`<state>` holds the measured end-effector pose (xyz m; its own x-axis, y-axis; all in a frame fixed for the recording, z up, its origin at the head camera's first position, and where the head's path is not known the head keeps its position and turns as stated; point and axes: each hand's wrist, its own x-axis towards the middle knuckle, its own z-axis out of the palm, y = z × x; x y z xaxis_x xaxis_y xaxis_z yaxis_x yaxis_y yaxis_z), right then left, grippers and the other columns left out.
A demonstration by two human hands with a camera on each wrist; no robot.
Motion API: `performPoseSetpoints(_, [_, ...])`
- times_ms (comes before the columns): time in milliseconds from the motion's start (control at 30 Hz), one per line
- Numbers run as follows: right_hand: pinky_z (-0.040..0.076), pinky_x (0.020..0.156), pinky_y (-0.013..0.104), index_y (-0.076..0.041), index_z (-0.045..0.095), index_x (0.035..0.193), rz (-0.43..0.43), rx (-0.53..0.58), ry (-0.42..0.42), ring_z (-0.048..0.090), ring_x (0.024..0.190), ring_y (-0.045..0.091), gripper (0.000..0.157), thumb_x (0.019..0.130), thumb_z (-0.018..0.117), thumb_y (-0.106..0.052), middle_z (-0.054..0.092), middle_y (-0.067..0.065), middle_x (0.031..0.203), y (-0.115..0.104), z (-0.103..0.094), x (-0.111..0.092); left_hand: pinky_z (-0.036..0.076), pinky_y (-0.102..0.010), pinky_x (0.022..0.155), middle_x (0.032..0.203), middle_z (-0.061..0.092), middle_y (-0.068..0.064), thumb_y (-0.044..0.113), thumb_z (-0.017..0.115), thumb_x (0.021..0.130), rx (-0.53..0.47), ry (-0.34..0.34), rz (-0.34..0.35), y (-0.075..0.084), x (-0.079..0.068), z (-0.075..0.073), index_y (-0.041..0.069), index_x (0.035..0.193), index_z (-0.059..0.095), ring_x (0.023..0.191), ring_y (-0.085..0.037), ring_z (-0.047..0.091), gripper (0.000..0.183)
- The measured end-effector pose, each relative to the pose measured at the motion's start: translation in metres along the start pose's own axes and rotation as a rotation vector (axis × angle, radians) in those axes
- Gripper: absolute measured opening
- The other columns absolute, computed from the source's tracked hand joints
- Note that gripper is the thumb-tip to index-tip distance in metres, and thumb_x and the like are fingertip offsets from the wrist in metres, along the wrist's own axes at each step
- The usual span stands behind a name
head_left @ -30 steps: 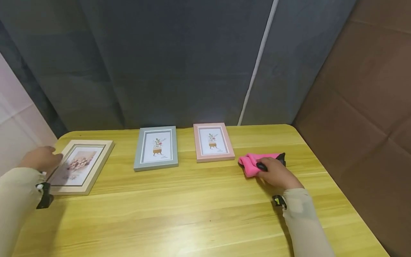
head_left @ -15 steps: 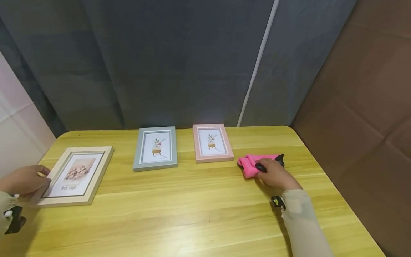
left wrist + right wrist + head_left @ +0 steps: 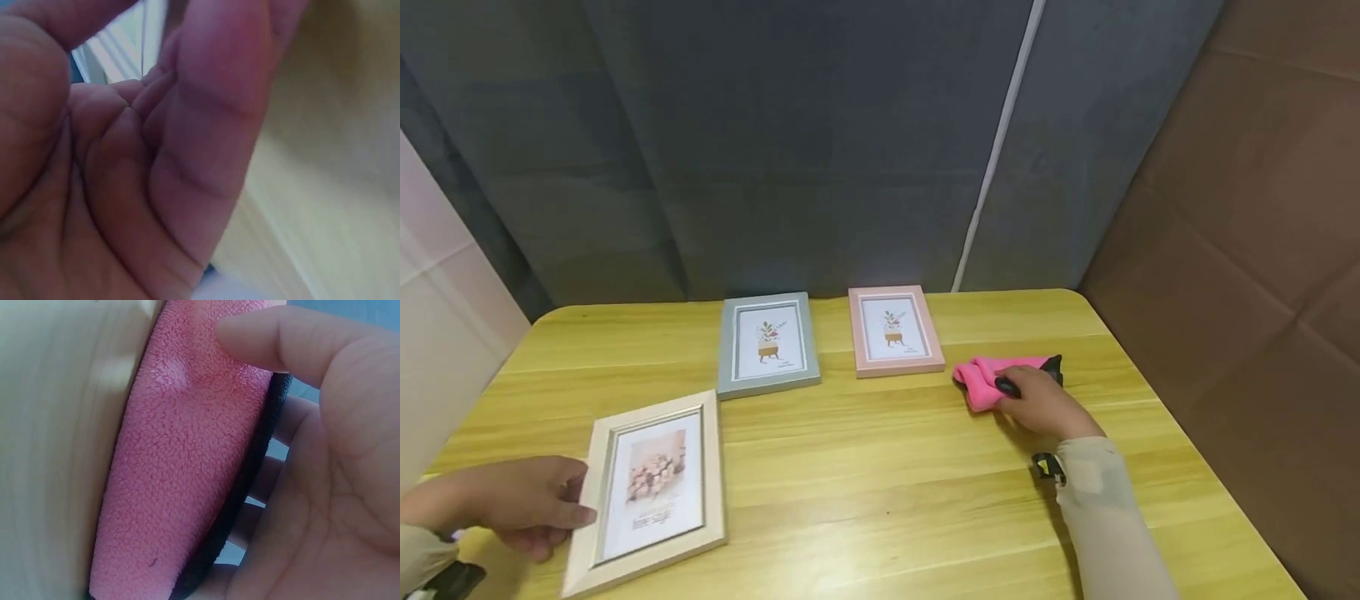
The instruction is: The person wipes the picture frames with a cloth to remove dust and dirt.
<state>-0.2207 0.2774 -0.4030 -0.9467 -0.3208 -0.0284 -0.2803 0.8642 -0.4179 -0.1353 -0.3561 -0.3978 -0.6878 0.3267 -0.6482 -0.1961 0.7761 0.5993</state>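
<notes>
My left hand (image 3: pixel 523 504) pinches the left edge of a cream picture frame (image 3: pixel 718 475), thumb on the front. The frame is tilted toward me, with a flower picture in it; whether its lower edge touches the table is unclear. In the left wrist view, the palm and fingers (image 3: pixel 212 112) hide most of what is held. At the right, my right hand (image 3: pixel 1048 408) grips a folded cloth (image 3: pixel 981 383), pink and fluffy with a black side. The right wrist view shows the thumb on the pink face (image 3: pixel 169 437) and the other fingers behind the black side.
A grey-blue picture frame (image 3: pixel 727 342) and a pink picture frame (image 3: pixel 898 367) lie face up near the back edge of the wood-grain table (image 3: pixel 880 467). Dark cloth (image 3: pixel 820 150) hangs behind, a brown sheet (image 3: pixel 1247 183) on the right and a pale one (image 3: pixel 445 308) on the left.
My left hand has taken hold of the cream frame and brought it right and nearer, raising its tilt. The right hand and cloth have stayed in place.
</notes>
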Motion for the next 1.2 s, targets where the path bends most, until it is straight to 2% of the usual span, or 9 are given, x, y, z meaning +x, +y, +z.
performPoseSetpoints(167, [0.039,0.105,0.055,0.005,0.061,0.129,0.008,0.001,-0.005,0.056,0.12,0.041,0.043,0.093,0.067,-0.018,0.061,0.023,0.127,0.0,0.004,0.002,0.042,-0.02,0.044,0.064,0.056,-0.007,0.026,0.067,0.096,0.032,0.005,0.164,0.039,0.012,0.04,0.005,0.087,0.05,0.049,-0.012,0.049,0.028])
performPoseSetpoints(267, [0.037,0.106,0.055,0.005,0.06,0.13,0.018,-0.003,-0.001,0.054,0.121,0.041,0.044,0.093,0.066,-0.018,0.06,0.024,0.128,-0.001,0.006,0.004,0.041,-0.022,0.044,0.061,0.053,-0.006,0.026,0.069,0.095,0.057,0.04,0.214,0.058,0.019,0.057,0.005,0.086,0.051,0.048,-0.013,0.048,0.028])
performPoseSetpoints(367, [0.036,0.108,0.056,0.004,0.058,0.133,0.037,-0.019,-0.006,0.051,0.125,0.042,0.047,0.093,0.066,-0.02,0.058,0.025,0.131,-0.003,0.008,0.006,0.041,-0.024,0.046,0.061,0.052,-0.004,0.027,0.071,0.093,0.114,0.074,0.217,0.074,0.023,0.069,0.006,0.084,0.053,0.049,-0.014,0.048,0.028])
performPoseSetpoints(533, [0.035,0.108,0.056,0.004,0.056,0.136,0.044,-0.033,-0.011,0.049,0.127,0.042,0.05,0.094,0.065,-0.022,0.055,0.025,0.134,-0.008,0.01,0.009,0.038,-0.026,0.048,0.06,0.052,-0.001,0.028,0.073,0.091,0.167,0.093,0.25,0.083,0.019,0.084,0.008,0.08,0.055,0.05,-0.011,0.046,0.028])
performPoseSetpoints(667, [0.036,0.108,0.055,0.003,0.056,0.136,0.052,-0.036,-0.005,0.05,0.127,0.042,0.05,0.094,0.066,-0.022,0.056,0.025,0.134,-0.011,0.008,0.009,0.036,-0.025,0.049,0.063,0.05,0.004,0.03,0.074,0.089,0.193,0.119,0.332,0.089,0.019,0.096,0.011,0.078,0.054,0.053,-0.006,0.043,0.03])
performPoseSetpoints(767, [0.036,0.108,0.055,0.003,0.056,0.136,0.061,-0.037,-0.007,0.05,0.126,0.042,0.05,0.094,0.066,-0.021,0.056,0.025,0.133,-0.012,0.007,0.009,0.033,-0.024,0.049,0.063,0.046,0.008,0.033,0.076,0.086,0.215,0.156,0.383,0.099,0.027,0.106,0.013,0.076,0.051,0.054,-0.004,0.039,0.034])
performPoseSetpoints(967, [0.035,0.108,0.056,0.004,0.055,0.136,0.075,-0.058,0.005,0.049,0.127,0.042,0.05,0.093,0.065,-0.019,0.055,0.026,0.135,-0.013,0.006,0.009,0.031,-0.026,0.049,0.061,0.045,0.006,0.045,0.081,0.078,0.3,0.259,0.353,0.133,0.051,0.12,0.016,0.073,0.051,0.054,-0.009,0.04,0.042])
performPoseSetpoints(1067, [0.036,0.108,0.055,0.004,0.057,0.135,0.065,-0.064,0.01,0.05,0.127,0.042,0.048,0.093,0.065,-0.018,0.057,0.025,0.133,-0.015,0.008,0.01,0.032,-0.029,0.05,0.062,0.046,0.004,0.046,0.083,0.075,0.348,0.33,0.328,0.149,0.061,0.121,0.015,0.076,0.051,0.056,-0.013,0.041,0.044])
performPoseSetpoints(1200, [0.038,0.107,0.053,0.003,0.061,0.132,0.039,-0.057,0.008,0.054,0.123,0.04,0.044,0.093,0.067,-0.017,0.061,0.022,0.129,-0.017,0.012,0.012,0.034,-0.032,0.053,0.065,0.047,0.0,0.042,0.085,0.075,0.352,0.396,0.276,0.162,0.069,0.119,0.012,0.081,0.05,0.059,-0.016,0.043,0.046])
